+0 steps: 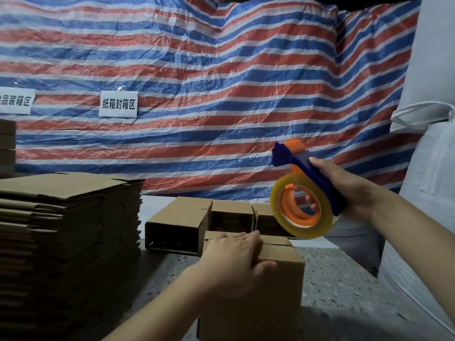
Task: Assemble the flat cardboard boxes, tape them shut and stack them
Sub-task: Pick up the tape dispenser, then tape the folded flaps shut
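Your left hand (236,257) steadies a cardboard box (268,286) while your right hand (344,185) lifts a tape dispenser (302,195) above it.

The left hand lies flat on the box's closed top flaps, fingers straight, thumb down its front face. The right hand's fingers curl round the blue-and-orange dispenser, up and right of the box. Three open boxes (177,225) lie behind on the speckled floor (344,291); flat cartons (66,217) are stacked at left, before a striped tarpaulin (221,82).

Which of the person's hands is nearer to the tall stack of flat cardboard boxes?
Left. The left hand presses on the assembled box just right of the stack of flat cardboard boxes. The right hand grips the tape dispenser in the air farther right.
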`<action>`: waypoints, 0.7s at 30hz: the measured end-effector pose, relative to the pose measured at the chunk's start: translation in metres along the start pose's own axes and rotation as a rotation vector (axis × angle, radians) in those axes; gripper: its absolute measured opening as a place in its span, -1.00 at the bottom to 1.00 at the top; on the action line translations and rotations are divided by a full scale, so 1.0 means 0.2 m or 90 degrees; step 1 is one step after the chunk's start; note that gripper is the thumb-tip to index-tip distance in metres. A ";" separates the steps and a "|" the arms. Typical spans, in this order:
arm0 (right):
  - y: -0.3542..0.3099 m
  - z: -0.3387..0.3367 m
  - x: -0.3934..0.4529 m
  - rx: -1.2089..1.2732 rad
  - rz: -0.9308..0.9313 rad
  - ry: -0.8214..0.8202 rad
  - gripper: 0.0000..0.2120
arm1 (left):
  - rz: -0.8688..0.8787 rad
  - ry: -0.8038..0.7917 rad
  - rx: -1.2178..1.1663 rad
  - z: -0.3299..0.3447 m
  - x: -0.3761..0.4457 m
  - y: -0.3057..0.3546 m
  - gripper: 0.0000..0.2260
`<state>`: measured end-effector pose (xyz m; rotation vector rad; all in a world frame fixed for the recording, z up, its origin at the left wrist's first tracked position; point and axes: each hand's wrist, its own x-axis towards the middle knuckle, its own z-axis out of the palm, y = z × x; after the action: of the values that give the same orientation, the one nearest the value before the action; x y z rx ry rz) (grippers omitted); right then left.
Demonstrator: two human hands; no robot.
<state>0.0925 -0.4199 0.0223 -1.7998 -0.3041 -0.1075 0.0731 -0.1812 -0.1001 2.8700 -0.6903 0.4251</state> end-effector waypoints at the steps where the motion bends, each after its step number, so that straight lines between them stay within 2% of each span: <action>1: 0.00 0.03 0.02 0.002 0.014 -0.025 -0.38 | -0.005 -0.001 -0.006 0.00 0.00 0.00 -0.25; 6: 0.01 0.10 0.07 -0.072 0.102 -0.107 -0.25 | -0.036 -0.023 -0.089 -0.02 0.02 0.00 -0.24; 10: 0.00 0.12 0.11 -0.108 0.130 -0.119 -0.20 | -0.056 -0.014 -0.202 -0.05 0.03 0.01 -0.43; 12: 0.00 0.14 0.12 -0.137 0.132 -0.121 -0.18 | -0.052 -0.019 -0.325 -0.09 0.05 0.00 -0.56; 14: -0.01 0.15 0.13 -0.152 0.132 -0.126 -0.20 | -0.133 0.006 -0.573 -0.16 0.08 -0.02 -0.52; 16: -0.02 0.16 0.13 -0.166 0.132 -0.132 -0.23 | -0.259 0.064 -0.752 -0.24 0.12 -0.06 -0.43; 18: -0.03 0.17 0.13 -0.181 0.133 -0.139 -0.22 | -0.344 0.100 -0.846 -0.31 0.16 -0.09 -0.40; 21: -0.05 0.18 0.13 -0.197 0.130 -0.156 -0.20 | -0.385 0.105 -0.918 -0.38 0.18 -0.12 -0.43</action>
<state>0.1124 -0.3792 0.0279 -2.1451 -0.2873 0.2234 0.0966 -0.1591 -0.0186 1.4913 0.0263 0.0004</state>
